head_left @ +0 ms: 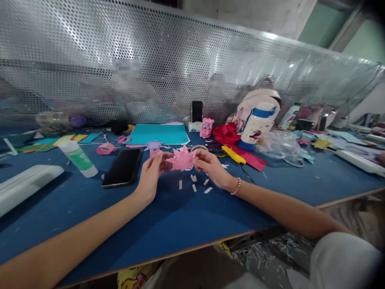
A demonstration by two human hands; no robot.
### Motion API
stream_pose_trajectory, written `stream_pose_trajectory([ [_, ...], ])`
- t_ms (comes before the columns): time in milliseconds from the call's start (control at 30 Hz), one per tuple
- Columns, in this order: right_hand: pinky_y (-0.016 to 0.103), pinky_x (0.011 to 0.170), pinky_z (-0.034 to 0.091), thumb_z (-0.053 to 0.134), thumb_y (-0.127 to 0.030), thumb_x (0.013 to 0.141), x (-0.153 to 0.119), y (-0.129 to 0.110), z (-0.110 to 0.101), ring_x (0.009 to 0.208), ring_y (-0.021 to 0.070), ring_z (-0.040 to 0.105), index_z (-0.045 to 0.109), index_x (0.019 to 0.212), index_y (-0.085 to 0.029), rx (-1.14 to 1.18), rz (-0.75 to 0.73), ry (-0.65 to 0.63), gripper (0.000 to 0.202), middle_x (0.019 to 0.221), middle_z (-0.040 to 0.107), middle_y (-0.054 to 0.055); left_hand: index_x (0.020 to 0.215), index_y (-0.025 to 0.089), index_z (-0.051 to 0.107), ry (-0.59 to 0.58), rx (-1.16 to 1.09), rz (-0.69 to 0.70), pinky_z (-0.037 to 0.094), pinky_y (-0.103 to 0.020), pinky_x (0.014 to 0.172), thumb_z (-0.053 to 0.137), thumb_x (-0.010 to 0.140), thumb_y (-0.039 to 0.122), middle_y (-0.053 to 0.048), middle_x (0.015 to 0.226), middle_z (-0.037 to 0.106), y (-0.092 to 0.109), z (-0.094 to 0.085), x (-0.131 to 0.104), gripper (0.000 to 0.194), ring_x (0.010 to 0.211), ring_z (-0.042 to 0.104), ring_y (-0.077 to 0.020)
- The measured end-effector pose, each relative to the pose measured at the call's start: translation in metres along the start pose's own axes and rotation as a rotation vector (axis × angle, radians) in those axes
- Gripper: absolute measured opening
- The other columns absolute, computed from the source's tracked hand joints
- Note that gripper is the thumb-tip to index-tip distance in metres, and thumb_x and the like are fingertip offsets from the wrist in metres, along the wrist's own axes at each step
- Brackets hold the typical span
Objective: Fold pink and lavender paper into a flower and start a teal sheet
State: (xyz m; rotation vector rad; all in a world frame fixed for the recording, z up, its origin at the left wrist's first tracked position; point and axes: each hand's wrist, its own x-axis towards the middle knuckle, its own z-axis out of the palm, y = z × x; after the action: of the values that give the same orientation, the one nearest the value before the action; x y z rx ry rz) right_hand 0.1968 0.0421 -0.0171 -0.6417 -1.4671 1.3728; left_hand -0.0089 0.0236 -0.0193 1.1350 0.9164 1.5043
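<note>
A pink paper star [183, 159] with several pointed tips is held up over the blue table, between my two hands. My left hand [151, 174] pinches its left points. The fingers of my right hand [213, 166], with a beaded bracelet at the wrist, grip its right side. Small white paper strips [194, 188] lie scattered on the table below the star. Just behind my left hand sits a purple paper star [154, 145]. Beyond my right hand are a yellow-handled cutter [234, 154] and some scissors, partly hidden.
Left of my hands lie a black phone [122, 167] and a glue stick [78, 158]. Turquoise paper sheets [159, 134], a stacked pink paper piece [206, 127], a phone on a stand [197, 114], a bottle [256, 127] and a backpack [251, 98] stand toward the perforated metal panel [168, 60].
</note>
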Motion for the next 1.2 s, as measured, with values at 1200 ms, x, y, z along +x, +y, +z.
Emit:
stream_pose_trajectory([
  [1200,0.023,0.059,0.037,0.079,-0.04,0.076,0.02,-0.032,-0.03,0.063,0.007,0.042,0.057,0.089,-0.023,0.046,-0.084,0.178,0.03,0.078,0.05,-0.005,0.12,0.028,0.067,-0.473,1.244,0.29,0.046,-0.045,0.095,0.072,0.07,0.047,-0.009,0.128,0.069,0.033,-0.077,0.089,0.054,0.11,0.062,-0.0341],
])
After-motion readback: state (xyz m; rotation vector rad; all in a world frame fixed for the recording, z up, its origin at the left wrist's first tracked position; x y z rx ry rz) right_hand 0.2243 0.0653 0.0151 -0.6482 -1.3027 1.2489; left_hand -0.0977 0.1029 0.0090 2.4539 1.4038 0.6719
